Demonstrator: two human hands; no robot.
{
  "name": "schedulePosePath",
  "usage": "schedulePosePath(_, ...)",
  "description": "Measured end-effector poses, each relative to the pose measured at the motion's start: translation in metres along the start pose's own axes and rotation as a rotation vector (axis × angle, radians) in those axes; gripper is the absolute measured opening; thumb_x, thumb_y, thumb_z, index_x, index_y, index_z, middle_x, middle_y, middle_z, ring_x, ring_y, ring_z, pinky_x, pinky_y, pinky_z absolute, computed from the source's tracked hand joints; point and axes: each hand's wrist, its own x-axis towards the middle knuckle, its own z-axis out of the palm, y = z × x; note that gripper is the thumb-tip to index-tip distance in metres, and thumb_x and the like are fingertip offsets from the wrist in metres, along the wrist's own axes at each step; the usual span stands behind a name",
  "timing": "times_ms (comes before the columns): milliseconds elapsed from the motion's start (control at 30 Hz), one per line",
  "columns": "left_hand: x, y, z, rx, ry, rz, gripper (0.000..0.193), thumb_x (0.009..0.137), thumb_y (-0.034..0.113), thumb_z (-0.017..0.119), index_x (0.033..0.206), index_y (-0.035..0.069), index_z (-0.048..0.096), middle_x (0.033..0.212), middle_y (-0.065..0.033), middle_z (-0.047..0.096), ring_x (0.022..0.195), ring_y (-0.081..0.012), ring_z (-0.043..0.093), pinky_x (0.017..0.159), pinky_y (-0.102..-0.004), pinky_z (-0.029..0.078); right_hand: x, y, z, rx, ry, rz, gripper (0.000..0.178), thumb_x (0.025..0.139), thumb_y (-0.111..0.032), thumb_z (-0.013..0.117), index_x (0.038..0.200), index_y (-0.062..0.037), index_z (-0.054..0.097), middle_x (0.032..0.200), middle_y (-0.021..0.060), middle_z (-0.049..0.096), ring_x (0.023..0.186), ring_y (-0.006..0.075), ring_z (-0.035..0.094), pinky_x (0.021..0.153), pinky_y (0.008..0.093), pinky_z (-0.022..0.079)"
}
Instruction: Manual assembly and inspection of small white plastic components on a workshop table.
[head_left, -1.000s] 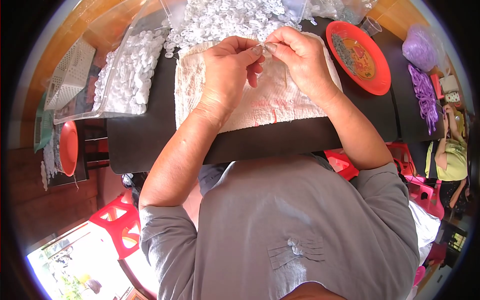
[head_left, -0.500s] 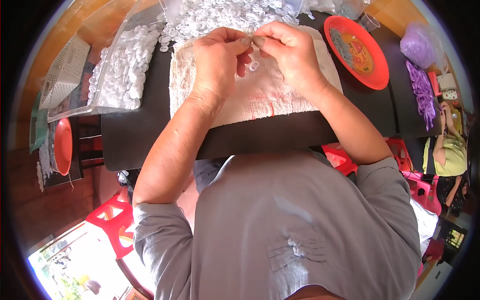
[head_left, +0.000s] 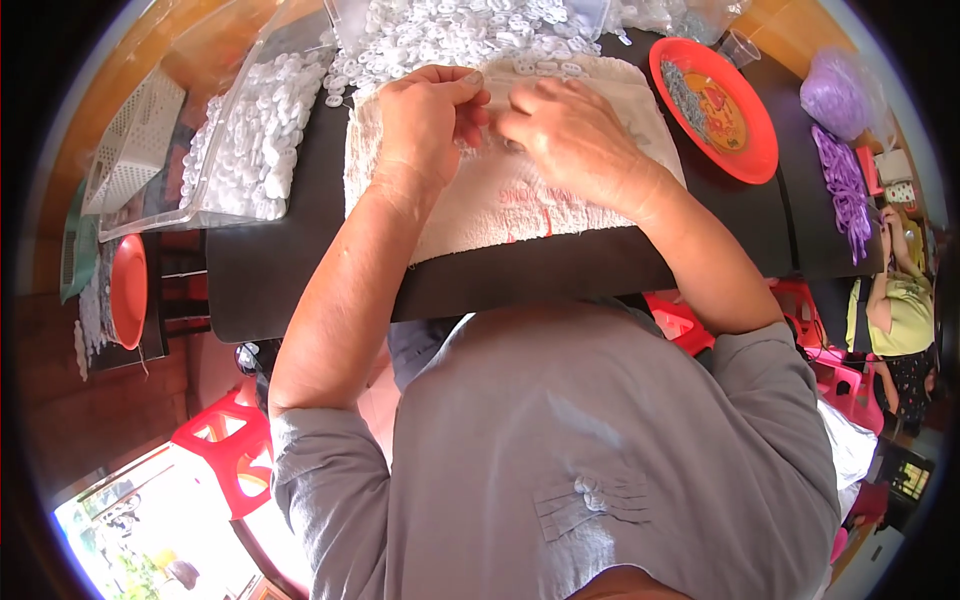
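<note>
My left hand [head_left: 425,125] is above the left half of a cream towel [head_left: 480,220], its thumb and fingers closed together. Whatever is between them is too small to make out. Lower and to the right, my right hand [head_left: 575,135] reaches down to the towel with its fingers curled under. The back of the hand hides what its fingertips touch. Just beyond the right hand, a few small white oval plastic pieces [head_left: 550,68] lie at the towel's far edge. A large heap of such pieces [head_left: 450,35] spreads behind the towel.
A clear bin [head_left: 190,225] holding more white pieces stands left, beside a white perforated basket [head_left: 135,145]. To the right are a red plate [head_left: 762,150] with small grey bits, a clear cup [head_left: 740,45] and purple ribbon [head_left: 845,190]. Another person [head_left: 890,310] sits far right.
My hands were together at the towel's far side and have separated. The right hand has dropped over the spot where a white oval piece lay, which is now hidden.
</note>
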Motion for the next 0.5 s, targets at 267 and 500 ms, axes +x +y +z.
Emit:
schedulePosePath(267,-0.004,0.000,0.003,-0.044,-0.037,-0.003,0.015,0.082,0.001,0.061,0.093,-0.009,0.061,0.074,-0.0136,0.063,0.056,-0.0173,0.058,0.043,-0.0276,0.043,-0.003,0.015,0.004,0.152,-0.162,0.088,0.011,0.079,-0.005,0.061,0.089,-0.0035,0.065,0.079,0.0062,0.059,0.074,0.0253,0.061,0.067,0.0353,0.048)
schedulePosePath(500,-0.013,0.002,0.012,0.021,-0.066,0.031,0.018,0.084,0.006,0.064,0.095,-0.009,0.062,0.076,-0.0122,0.063,0.059,-0.0156,0.058,0.046,-0.0269,0.043,0.008,0.025,-0.022,1.237,0.079,0.787,0.018,0.088,-0.014,0.063,0.095,0.0015,0.068,0.077,0.0025,0.064,0.067,0.0079,0.058,0.060,0.0205,0.040)
